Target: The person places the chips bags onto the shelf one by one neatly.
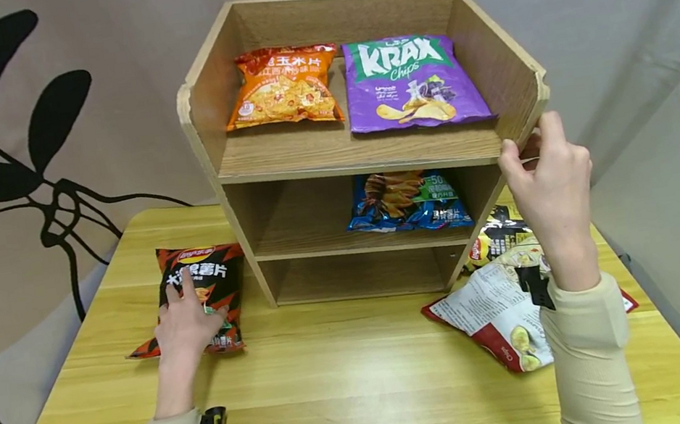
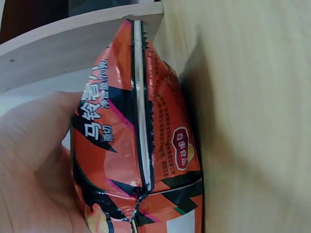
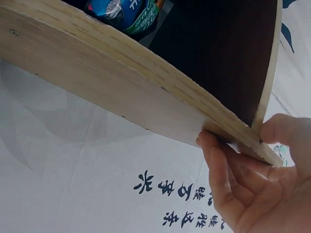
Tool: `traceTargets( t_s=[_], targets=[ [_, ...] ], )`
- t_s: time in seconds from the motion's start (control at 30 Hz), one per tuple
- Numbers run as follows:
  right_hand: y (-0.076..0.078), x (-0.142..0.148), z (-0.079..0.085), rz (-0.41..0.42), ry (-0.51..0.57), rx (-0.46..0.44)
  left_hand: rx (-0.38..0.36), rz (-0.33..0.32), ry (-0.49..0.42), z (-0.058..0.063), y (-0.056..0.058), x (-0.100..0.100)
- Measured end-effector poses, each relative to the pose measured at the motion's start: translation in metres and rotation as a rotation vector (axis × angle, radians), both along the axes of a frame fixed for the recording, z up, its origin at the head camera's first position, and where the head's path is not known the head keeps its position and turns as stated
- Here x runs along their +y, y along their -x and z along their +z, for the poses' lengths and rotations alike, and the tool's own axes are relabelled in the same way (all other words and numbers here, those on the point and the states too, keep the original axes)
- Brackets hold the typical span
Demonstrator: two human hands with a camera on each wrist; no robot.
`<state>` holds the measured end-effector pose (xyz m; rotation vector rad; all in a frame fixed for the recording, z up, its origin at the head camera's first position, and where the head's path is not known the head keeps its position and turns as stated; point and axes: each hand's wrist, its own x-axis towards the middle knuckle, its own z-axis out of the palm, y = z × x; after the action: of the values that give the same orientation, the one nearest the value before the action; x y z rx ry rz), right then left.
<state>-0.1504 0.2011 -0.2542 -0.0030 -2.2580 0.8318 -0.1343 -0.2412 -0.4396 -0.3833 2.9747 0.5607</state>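
My left hand point(image 1: 187, 324) rests with spread fingers on a black-and-orange chip bag point(image 1: 219, 283), which lies on the table left of the wooden shelf. The left wrist view shows the sealed end of this chip bag point(image 2: 131, 136) beside the palm point(image 2: 34, 160); the fingertips are hidden there. With my right hand point(image 1: 553, 191) I grip the front edge of the shelf's right side panel point(image 1: 520, 93). Seen from the right wrist, the thumb point(image 3: 279, 131) lies on one side of that panel and the curled fingers on the other.
The shelf point(image 1: 306, 162) holds an orange corn-chip bag point(image 1: 289, 91) and a purple Krax bag point(image 1: 414, 87) on top, and a blue chip bag point(image 1: 407, 202) in the middle. Right of it, a white-and-red bag point(image 1: 493, 310) and a black-and-yellow bag point(image 1: 501, 232) lie on the table point(image 1: 355, 400).
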Motion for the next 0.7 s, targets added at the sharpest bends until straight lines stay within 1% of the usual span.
traceTargets(
  t_s=[0.17,0.37,0.5,0.7],
  targets=[
    [0.000,0.000,0.000,0.002,-0.004,0.006,0.006,-0.024,-0.011,0.009,-0.004,-0.002],
    [0.000,0.000,0.000,0.007,-0.004,0.007,0.030,-0.079,-0.044,0.024,-0.014,-0.005],
    [0.000,0.001,-0.001,0.010,-0.005,0.004,0.025,-0.114,-0.074,0.032,-0.020,-0.008],
    [0.000,0.001,-0.001,0.007,-0.003,-0.002,0.005,-0.157,-0.124,0.040,-0.024,-0.017]
  ],
)
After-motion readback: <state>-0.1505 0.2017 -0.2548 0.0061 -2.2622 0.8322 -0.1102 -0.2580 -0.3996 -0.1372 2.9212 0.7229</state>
